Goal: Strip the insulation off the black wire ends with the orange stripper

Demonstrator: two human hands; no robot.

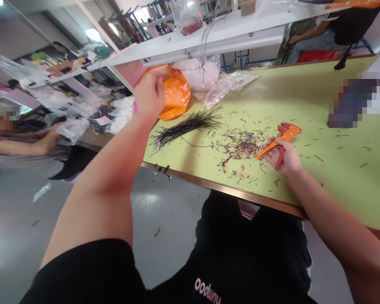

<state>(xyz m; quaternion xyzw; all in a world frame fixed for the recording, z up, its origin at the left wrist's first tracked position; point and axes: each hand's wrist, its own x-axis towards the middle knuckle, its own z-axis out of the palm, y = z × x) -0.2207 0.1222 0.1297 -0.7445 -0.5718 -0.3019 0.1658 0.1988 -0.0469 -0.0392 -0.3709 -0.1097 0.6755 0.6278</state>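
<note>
**Risks, as I judge them**
- The bundle of black wires [186, 126] has its left end close to the table's front edge. A sweep of the raised forearm coming down could push strands onto the floor.
- The scraps [240, 147] are loose and lie just left of the tool hand. A brush of the wrist could scatter them over the edge too.

**Right hand** [283, 159]
- Position: right of centre in the frame.
- Fingers: wrapped around the handles of the orange wire stripper [281, 137].
- Tool: the handles run through the palm, and the head points up and right, past the fingertips and clear of them.

**Left hand** [149, 95]
- Position: raised, upper centre-left, with its back toward me.
- Fingers: curled at the top of the orange bag [179, 96]. I cannot tell whether they pinch the bag or anything thin.

**Wires**
- They lie flat on the green table [335, 177], between the two hands and just below the bag, and neither hand touches them.

**Also present**
- Clear plastic bags [228, 84] sit in the upper centre.
- A co-worker's arm [28, 145] is at the far left.
</note>
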